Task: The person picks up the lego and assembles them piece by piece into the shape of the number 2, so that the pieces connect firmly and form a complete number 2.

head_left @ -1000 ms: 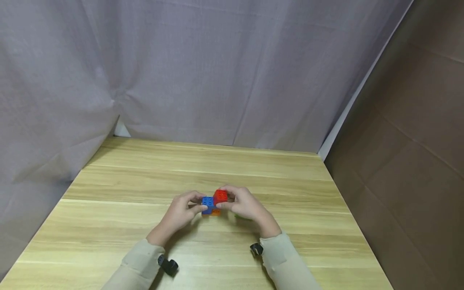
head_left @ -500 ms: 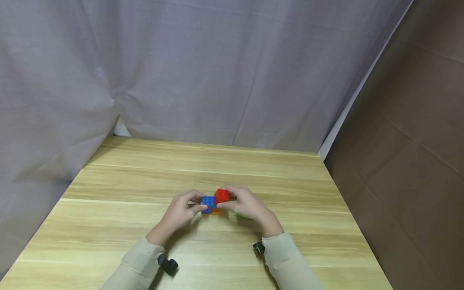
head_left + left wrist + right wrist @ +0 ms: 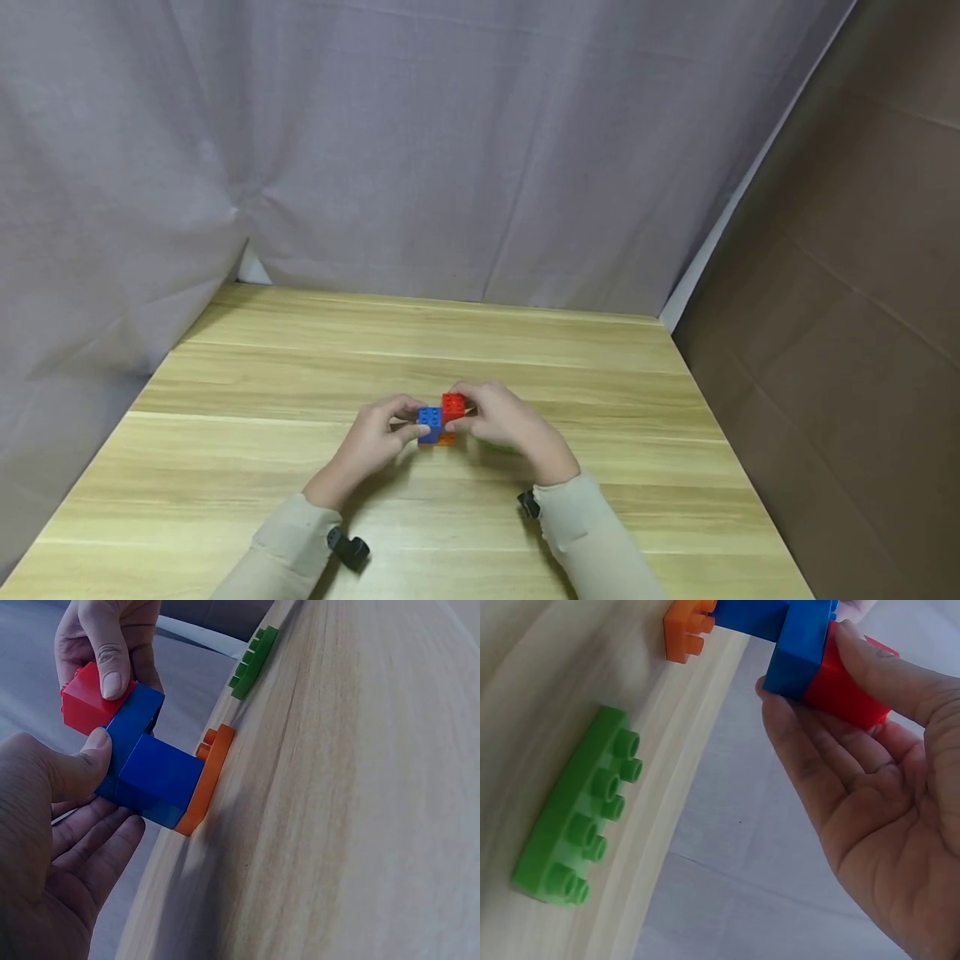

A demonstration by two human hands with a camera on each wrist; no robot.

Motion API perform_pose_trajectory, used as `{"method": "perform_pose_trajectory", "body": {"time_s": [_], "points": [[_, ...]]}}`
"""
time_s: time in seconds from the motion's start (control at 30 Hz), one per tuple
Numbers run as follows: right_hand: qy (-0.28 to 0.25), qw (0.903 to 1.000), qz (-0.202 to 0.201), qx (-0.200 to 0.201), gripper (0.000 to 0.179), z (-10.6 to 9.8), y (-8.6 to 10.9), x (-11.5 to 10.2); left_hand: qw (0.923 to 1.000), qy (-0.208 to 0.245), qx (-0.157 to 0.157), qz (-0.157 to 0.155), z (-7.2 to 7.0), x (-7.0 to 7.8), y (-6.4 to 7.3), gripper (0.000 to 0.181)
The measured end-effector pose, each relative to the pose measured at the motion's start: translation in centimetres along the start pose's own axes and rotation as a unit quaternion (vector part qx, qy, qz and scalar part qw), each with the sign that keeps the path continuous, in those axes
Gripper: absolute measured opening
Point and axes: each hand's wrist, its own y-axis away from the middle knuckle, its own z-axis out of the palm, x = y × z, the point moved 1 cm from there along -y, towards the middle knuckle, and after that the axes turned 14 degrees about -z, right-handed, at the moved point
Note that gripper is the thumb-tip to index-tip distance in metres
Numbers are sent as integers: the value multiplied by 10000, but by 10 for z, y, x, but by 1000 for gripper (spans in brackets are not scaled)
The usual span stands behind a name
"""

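Note:
A small stack of toy building bricks stands mid-table: an orange plate (image 3: 212,769) at the bottom, a lower blue brick (image 3: 161,776) on it, and an upper blue brick (image 3: 430,416) jutting out rightward. On the jutting end sits a red brick (image 3: 453,405), lined up with the blue one's edge. My left hand (image 3: 378,431) holds the upper blue brick between thumb and fingers. With thumb and fingers my right hand (image 3: 501,419) pinches the red brick; in the right wrist view a fingertip also touches the blue brick's underside. Whether the studs are fully pressed together I cannot tell.
A flat green brick (image 3: 574,810) with studs up lies on the wooden table (image 3: 300,367) beneath my right hand. Grey cloth (image 3: 450,150) hangs behind the table, and a brown panel (image 3: 847,333) stands along its right side.
The red brick has turned from askew to straight and shifted slightly left against the blue brick. My right hand moved left with it; my left hand stays put.

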Motion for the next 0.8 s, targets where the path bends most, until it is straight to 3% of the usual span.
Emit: {"method": "perform_pose_trajectory", "body": {"time_s": [0.3,0.8], "points": [[494,9986,73,-181,26,-2,-4,-6,10000,14,7,-16,1,0,0,26],[527,9974,304,-379,21,-1,-8,-12,10000,-38,-38,34,0,0,0,27]]}}
